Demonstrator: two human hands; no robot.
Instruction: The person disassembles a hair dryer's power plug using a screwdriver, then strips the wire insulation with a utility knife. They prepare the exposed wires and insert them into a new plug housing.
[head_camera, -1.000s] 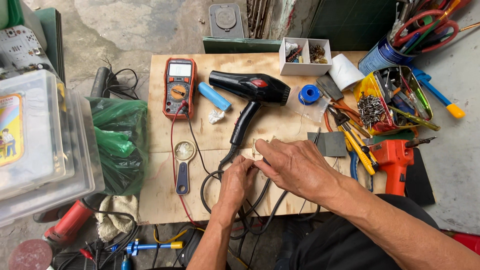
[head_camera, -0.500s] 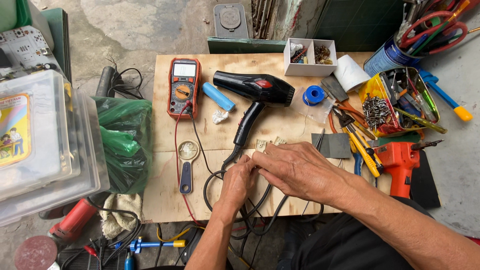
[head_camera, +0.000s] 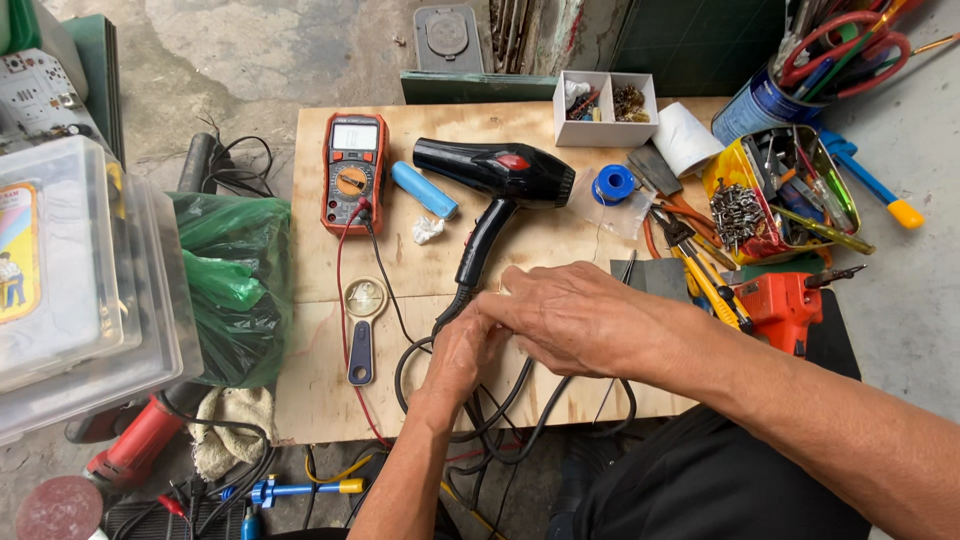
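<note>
Where hands (head_camera: 520, 325) meet near plywood table (head_camera: 320, 390) front edge, cord (head_camera: 420, 350) crowds.

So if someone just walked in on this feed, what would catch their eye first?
Probably the black hair dryer lying mid-board, its cord running down to the left hand and right hand, which meet at the board's near edge over something small I cannot make out. Next, the orange multimeter left of the dryer, and the yellow tray of tools at the right.

Soft even daylight, sharp focus
</note>
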